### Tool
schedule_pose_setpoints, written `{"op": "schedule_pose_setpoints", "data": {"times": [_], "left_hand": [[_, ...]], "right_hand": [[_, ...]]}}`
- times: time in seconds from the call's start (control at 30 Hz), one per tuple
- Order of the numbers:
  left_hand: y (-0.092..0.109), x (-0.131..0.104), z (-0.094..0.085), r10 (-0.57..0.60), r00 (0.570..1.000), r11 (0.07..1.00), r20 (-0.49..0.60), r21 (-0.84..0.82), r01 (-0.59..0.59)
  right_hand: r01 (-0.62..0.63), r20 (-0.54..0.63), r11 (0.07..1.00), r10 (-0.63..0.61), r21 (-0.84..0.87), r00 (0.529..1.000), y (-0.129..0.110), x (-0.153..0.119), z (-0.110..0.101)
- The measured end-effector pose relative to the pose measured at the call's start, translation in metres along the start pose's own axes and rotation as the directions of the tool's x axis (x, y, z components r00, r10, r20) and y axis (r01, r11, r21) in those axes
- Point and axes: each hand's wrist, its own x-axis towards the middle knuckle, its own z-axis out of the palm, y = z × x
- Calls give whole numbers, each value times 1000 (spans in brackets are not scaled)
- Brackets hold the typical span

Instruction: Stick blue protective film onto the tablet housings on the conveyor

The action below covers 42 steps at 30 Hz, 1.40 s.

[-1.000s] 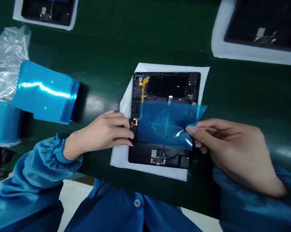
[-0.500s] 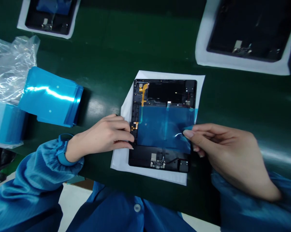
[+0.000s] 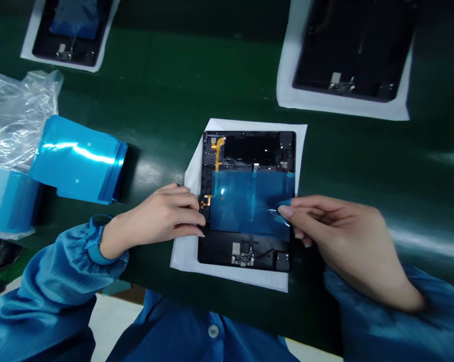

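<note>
Now laying film point(image 3: 249, 201) onto tablet point(image 3: 245, 251) — right hand point(image 3: 336, 236) pinching its edge, left hand point(image 3: 162, 218) flat, empty, steadying frame; next — probably pressing smooth.

Film stack point(image 3: 79, 160) blocks left; second tray point(image 3: 348, 55) far right; green mat point(image 3: 166, 90) between open.

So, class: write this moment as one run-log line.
left hand: steadying open tablet at left edge | right hand: pinching blue film over tablet | spare films: stacked left
</note>
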Motion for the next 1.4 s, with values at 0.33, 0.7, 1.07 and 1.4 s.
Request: {"op": "schedule_pose_setpoints", "data": {"times": [0.33, 0.7, 1.07, 1.4], "left_hand": [[7, 7, -3, -20, 992, 992, -128, 119, 36], [31, 92, 29, -21, 988, 879, 150, 475, -53], [-16, 18, -6, -386, 918, 885, 92, 316, 341], [-18, 21, -2, -406, 904, 880, 133, 325, 347]], "right_hand": [[61, -21, 975, -57, 216, 998, 9, 1, 4], [408, -260, 910, -377, 74, 889, 14, 7, 12], [841, 656, -17, -634, -541, 409, -16, 30, 44], [806, 605, 30, -645, -591, 467, -7, 20, 46]]}}
